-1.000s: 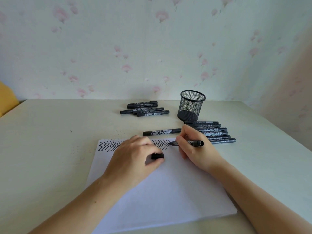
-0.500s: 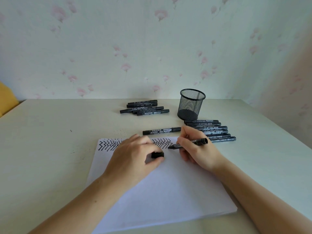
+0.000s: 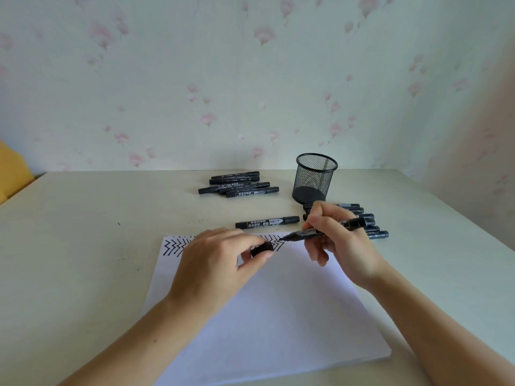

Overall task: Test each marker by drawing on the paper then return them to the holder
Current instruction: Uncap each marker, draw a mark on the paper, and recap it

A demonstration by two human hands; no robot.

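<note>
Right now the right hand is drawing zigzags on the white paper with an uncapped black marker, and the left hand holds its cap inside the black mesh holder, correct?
Not quite. The head view shows the left hand holding the small black cap over the white paper, not inside the black mesh holder. The right hand does draw zigzags with the uncapped black marker.

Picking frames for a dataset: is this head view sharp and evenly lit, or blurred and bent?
Head view: soft, even light, no glare; mesh holder and marker in the right hand are sharp; table edges bow from wide-angle distortion.
</note>
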